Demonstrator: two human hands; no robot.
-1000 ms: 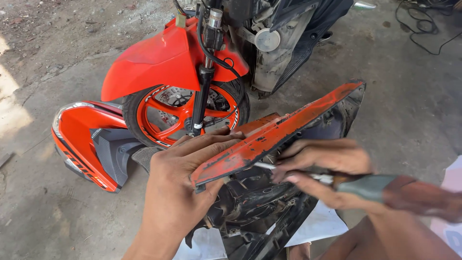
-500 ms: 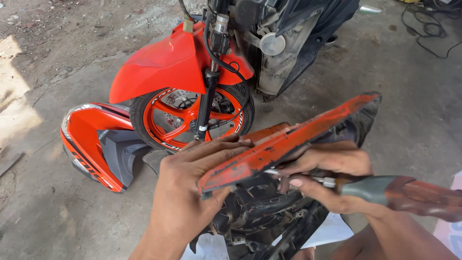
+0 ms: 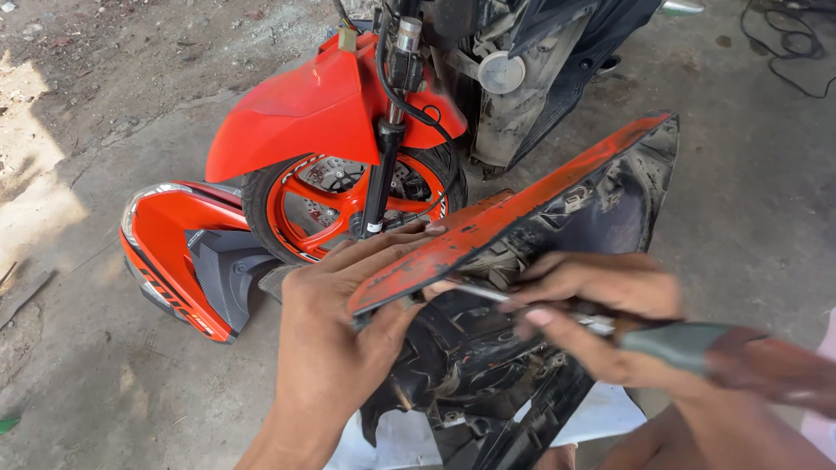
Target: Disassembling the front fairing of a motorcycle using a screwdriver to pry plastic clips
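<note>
Your left hand (image 3: 335, 335) grips the red fairing panel (image 3: 505, 222) while your right hand (image 3: 601, 305) holds a green-handled screwdriver (image 3: 670, 341) against it.

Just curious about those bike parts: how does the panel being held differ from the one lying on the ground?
The held panel is tilted up edge-on between both hands, its dark inner side showing; the ground panel lies flat beside the front wheel, untouched, with its glossy outer face up. Both are orange and black.
</note>
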